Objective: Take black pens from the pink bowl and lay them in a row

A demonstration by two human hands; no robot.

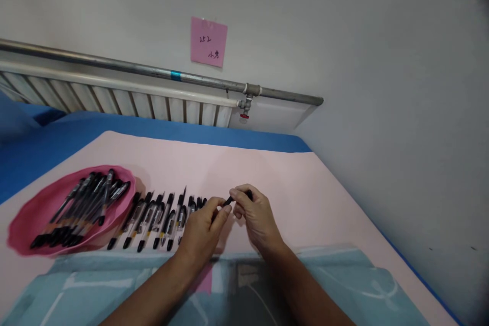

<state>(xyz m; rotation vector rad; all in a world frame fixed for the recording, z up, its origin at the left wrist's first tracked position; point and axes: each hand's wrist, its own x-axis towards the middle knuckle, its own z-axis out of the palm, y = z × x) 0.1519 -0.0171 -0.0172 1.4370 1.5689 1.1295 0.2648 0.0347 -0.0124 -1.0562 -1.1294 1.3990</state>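
Note:
Both hands meet just right of the row of pens, their fingertips pinched around a black pen [229,200]. My left hand [206,224] is closed on its lower left part. Across from it, my right hand [256,214] is closed too, and a black end shows above its curled fingers. Most of the pen is hidden, so I cannot tell whether it is in one piece. Beside my left hand lie several clear pens [151,220] with black ends and separate black caps between them. The left hand covers the right end of this row.
At the left, a pink scalloped tray [23,229] holds a heap of black-capped pens [86,204]. The pale pink table covering [305,193] runs back to a blue edge. A teal cloth [95,285] lies along the front. Behind are a radiator [153,104], pipe and wall.

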